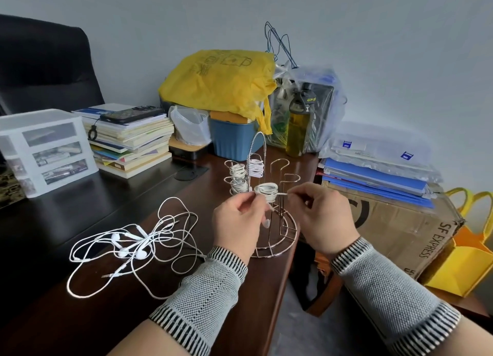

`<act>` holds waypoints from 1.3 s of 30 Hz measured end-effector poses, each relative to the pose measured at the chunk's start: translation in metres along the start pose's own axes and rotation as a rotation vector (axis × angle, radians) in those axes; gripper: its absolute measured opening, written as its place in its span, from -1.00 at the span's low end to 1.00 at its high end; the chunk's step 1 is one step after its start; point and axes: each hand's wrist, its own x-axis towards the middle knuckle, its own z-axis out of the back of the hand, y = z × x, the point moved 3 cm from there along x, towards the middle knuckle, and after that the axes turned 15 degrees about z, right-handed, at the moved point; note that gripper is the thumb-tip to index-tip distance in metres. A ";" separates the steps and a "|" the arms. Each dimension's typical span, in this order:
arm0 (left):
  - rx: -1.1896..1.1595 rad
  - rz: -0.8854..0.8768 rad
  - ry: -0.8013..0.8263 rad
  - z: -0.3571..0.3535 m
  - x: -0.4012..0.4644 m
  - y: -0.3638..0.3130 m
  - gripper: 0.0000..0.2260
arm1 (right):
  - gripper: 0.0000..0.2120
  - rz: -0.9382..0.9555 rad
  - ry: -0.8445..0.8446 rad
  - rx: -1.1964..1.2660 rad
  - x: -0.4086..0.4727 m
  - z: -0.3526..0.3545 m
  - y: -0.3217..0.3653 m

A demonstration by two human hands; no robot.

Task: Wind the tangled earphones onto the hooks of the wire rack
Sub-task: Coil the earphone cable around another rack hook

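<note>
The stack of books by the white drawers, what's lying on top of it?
A dark phone lies flat on the top of the stack of books, with a black looped strap hanging over the stack's near edge. The cover beneath the phone is mostly hidden.

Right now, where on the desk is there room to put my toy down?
Bare dark desk lies between the drawer box and the tangled earphones. Another patch sits between the book stack and the wire rack. Crowded: the back, around the yellow bag.
</note>
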 end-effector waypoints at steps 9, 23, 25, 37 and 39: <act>0.029 0.010 -0.033 -0.003 0.004 0.001 -0.85 | -0.80 -0.172 0.146 -0.120 0.009 0.006 -0.014; -0.051 0.026 0.009 -0.006 0.002 0.002 -0.81 | -0.79 -0.085 0.670 -0.266 0.095 -0.017 0.028; -0.065 0.033 0.015 -0.006 0.002 0.002 -0.82 | -0.72 -0.075 0.703 -0.266 0.095 -0.020 0.038; 0.028 0.069 0.029 0.003 0.011 -0.006 -0.39 | -0.82 0.447 0.528 -0.559 0.036 -0.009 0.097; -0.008 0.022 0.121 -0.002 0.013 0.001 -0.42 | -0.93 0.455 0.388 -0.564 0.025 -0.010 0.088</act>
